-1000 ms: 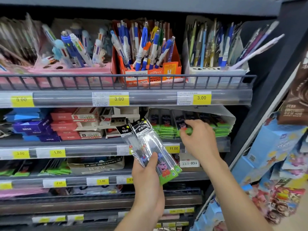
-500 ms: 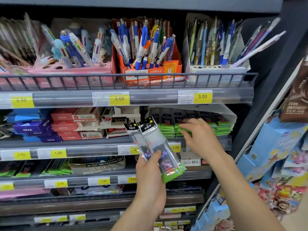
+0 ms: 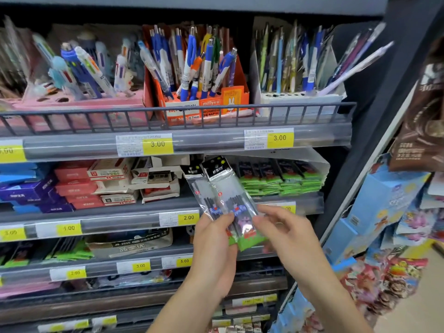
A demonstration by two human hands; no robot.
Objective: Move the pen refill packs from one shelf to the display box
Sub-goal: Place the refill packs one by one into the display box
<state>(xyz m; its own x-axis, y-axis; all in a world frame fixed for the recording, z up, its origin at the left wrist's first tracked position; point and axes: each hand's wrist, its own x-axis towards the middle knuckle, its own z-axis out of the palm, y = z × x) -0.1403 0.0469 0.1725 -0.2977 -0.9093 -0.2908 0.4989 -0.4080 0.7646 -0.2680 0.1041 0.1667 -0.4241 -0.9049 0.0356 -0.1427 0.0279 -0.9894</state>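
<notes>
Head view, display box apparently holding packs

right hand motion-blurred, left price tag cut off

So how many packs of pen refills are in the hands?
2 that I can see. One pack is behind on the left, the other pack overlaps it in front. The left hand holds both; the right hand touches the front one. More could hide behind.

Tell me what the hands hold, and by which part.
Left hand grips two refill packs by their lower green ends; right hand touches them there.
</notes>
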